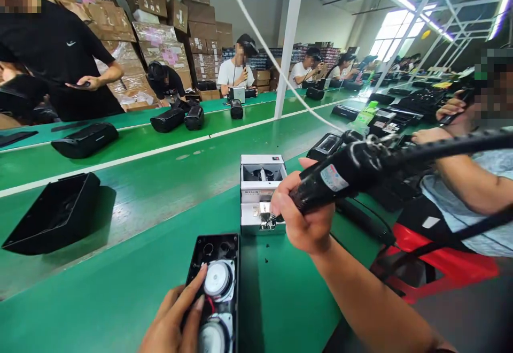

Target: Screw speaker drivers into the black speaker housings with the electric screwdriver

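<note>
My right hand (pixel 306 211) is wrapped round a black electric screwdriver (pixel 332 174) with a white label and a thick black cable. Its tip points left and down at the front of a white screw feeder box (pixel 250 211). Below and to the left, a long black speaker housing (pixel 236 256) lies on the green bench, with two round silver speakers (pixel 217 279) and red wires inside. My left hand (pixel 180 310) rests on the housing's left side, fingers stretched over its edge near the upper speaker. Two small dark screws (pixel 266 260) lie right of the housing.
A green conveyor (pixel 160 182) crosses ahead, carrying an open black housing (pixel 56 211) at left and closed black units (pixel 85 140) farther off. A person sits at right by a red stool (pixel 444 267). More people work across the line. A white cable hangs overhead.
</note>
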### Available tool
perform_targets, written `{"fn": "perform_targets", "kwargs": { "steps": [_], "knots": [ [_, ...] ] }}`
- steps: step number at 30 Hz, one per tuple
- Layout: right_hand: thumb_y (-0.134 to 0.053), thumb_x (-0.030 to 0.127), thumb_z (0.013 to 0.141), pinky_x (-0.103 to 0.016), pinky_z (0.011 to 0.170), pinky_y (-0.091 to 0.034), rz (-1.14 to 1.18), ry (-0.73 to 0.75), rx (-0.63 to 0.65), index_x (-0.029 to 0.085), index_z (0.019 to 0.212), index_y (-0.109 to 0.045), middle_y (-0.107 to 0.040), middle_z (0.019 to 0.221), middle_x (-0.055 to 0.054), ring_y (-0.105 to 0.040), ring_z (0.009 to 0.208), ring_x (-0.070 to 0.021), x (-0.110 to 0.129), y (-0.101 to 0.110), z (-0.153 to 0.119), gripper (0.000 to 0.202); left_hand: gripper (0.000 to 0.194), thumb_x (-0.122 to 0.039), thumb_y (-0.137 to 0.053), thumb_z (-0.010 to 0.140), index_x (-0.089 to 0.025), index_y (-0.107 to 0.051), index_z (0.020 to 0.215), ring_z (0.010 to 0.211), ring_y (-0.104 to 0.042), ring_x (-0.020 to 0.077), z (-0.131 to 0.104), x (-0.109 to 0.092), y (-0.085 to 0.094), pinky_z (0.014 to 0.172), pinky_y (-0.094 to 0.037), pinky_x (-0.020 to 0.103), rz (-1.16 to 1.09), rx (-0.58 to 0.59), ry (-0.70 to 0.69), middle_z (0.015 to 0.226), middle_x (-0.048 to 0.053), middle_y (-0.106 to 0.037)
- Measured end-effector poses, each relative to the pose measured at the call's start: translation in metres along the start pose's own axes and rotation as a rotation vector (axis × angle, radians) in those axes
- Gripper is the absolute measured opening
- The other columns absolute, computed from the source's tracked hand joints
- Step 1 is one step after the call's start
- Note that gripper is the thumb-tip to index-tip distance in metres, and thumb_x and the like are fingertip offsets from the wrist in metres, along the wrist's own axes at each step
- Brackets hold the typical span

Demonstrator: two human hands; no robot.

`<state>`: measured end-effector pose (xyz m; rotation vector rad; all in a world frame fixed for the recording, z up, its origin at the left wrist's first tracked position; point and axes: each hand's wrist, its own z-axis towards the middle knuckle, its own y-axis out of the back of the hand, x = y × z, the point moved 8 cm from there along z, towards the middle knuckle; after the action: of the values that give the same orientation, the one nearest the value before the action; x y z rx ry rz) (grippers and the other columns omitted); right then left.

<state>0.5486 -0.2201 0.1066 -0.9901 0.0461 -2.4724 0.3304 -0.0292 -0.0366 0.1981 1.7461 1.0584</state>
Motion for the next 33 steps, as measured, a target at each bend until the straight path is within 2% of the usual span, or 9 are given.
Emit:
{"fn": "perform_targets", "kwargs": {
  "steps": [2,4,6,9,12,15,18,22,33],
  "knots": [
    [-0.068,0.012,0.091,-0.033,0.058,-0.053,0.011,-0.031,0.005,0.029,0.131,-0.048,-0.059,0.079,0.006,-0.056,0.058,-0.0131,-0.007,-0.004,-0.002,0.048,0.054,-0.054,-0.028,0.105,-0.039,-0.054,0.15,0.11,-0.072,0.0231,-0.009,-0.011,-0.009,0.1,-0.058,0.045,-0.003,-0.024,0.098,0.139,0.006,-0.062],
    [-0.068,0.012,0.091,-0.031,0.055,-0.052,0.038,-0.09,-0.011,0.029,0.13,-0.049,-0.059,0.078,0.007,-0.054,0.055,-0.012,-0.009,-0.008,-0.004,0.047,0.054,-0.053,-0.025,0.106,-0.041,-0.053,0.15,0.106,-0.073,0.0226,-0.012,-0.027,-0.015,0.1,-0.057,0.047,0.001,0.008,0.156,0.147,0.006,-0.056],
    [-0.069,0.014,0.092,-0.028,0.048,-0.049,0.097,-0.208,0.028,0.028,0.13,-0.05,-0.057,0.073,0.008,-0.052,0.05,-0.0114,-0.009,-0.014,-0.007,0.044,0.052,-0.048,-0.025,0.106,-0.041,-0.052,0.15,0.107,-0.073,0.0213,-0.012,-0.039,-0.017,0.098,-0.057,0.044,-0.005,0.039,0.166,0.147,0.005,-0.056],
    [-0.067,0.015,0.095,-0.025,0.043,-0.047,0.224,-0.342,0.071,0.028,0.133,-0.052,-0.055,0.069,0.009,-0.051,0.046,-0.0108,0.007,-0.022,-0.017,0.043,0.051,-0.044,-0.026,0.107,-0.04,-0.05,0.151,0.108,-0.073,0.0195,-0.012,-0.045,-0.015,0.093,-0.058,0.038,0.002,0.054,0.158,0.143,0.005,-0.059],
    [-0.068,0.018,0.098,-0.025,0.043,-0.048,0.342,-0.331,0.011,0.032,0.135,-0.052,-0.055,0.071,0.008,-0.049,0.046,-0.0097,0.033,-0.025,-0.032,0.043,0.051,-0.043,-0.026,0.107,-0.039,-0.048,0.153,0.103,-0.074,0.0193,-0.014,-0.044,-0.015,0.09,-0.059,0.037,0.045,0.051,0.149,0.141,0.006,-0.06],
    [-0.07,0.023,0.099,-0.026,0.043,-0.05,0.386,-0.287,0.017,0.035,0.134,-0.053,-0.054,0.074,0.007,-0.05,0.047,-0.01,0.046,-0.036,-0.052,0.041,0.053,-0.041,-0.024,0.108,-0.037,-0.044,0.156,0.104,-0.075,0.0205,-0.015,-0.047,-0.017,0.089,-0.059,0.038,0.086,0.081,0.142,0.143,0.007,-0.059],
    [-0.067,0.024,0.101,-0.028,0.046,-0.05,0.341,-0.272,0.062,0.038,0.138,-0.049,-0.052,0.076,0.006,-0.052,0.051,-0.0117,0.039,-0.046,-0.073,0.043,0.054,-0.04,-0.02,0.108,-0.038,-0.039,0.159,0.109,-0.074,0.0223,-0.015,-0.051,-0.019,0.09,-0.059,0.04,0.108,0.145,0.149,0.146,0.007,-0.056],
    [-0.062,0.022,0.102,-0.03,0.051,-0.052,0.291,-0.267,0.112,0.038,0.141,-0.045,-0.051,0.079,0.005,-0.054,0.055,-0.013,0.023,-0.048,-0.089,0.046,0.056,-0.04,-0.017,0.108,-0.037,-0.034,0.161,0.112,-0.072,0.0243,-0.015,-0.052,-0.02,0.092,-0.059,0.044,0.118,0.189,0.161,0.146,0.007,-0.054],
    [-0.062,0.019,0.101,-0.031,0.052,-0.05,0.295,-0.283,0.123,0.035,0.142,-0.043,-0.053,0.079,0.005,-0.054,0.056,-0.0136,0.007,-0.047,-0.095,0.048,0.057,-0.04,-0.014,0.107,-0.039,-0.032,0.161,0.109,-0.071,0.0249,-0.015,-0.051,-0.02,0.089,-0.059,0.046,0.122,0.193,0.172,0.142,0.008,-0.054]
  ]
}}
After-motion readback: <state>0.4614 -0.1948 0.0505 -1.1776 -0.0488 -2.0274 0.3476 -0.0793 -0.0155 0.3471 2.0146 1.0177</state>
